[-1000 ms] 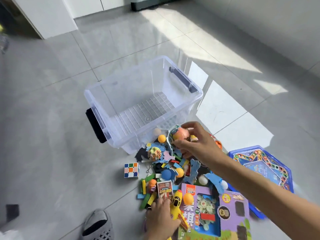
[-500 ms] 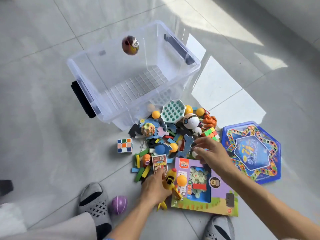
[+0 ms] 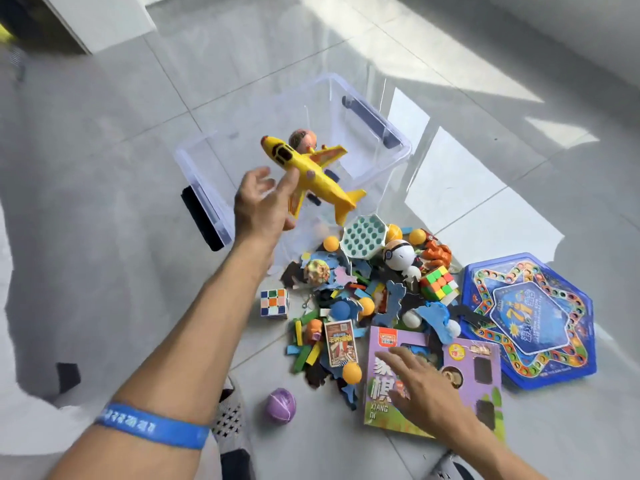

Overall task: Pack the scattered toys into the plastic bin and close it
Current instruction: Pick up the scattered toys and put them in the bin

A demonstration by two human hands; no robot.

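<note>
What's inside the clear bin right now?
One round painted toy shows inside the clear bin. The yellow plane and left hand hide much of its floor.

Toy pile (image 3: 367,299) lies before the bin (image 3: 367,109).

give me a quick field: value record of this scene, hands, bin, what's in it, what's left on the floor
left hand: fingers spread, touching the yellow plane, which is over the bin
right hand: open, flat over the purple box
bin: clear, open, no lid in view
in bin: one round toy
floor pile: green hex tray, two cubes, orange balls, foam pieces
apart from pile: purple ball, blue hexagonal board
</note>
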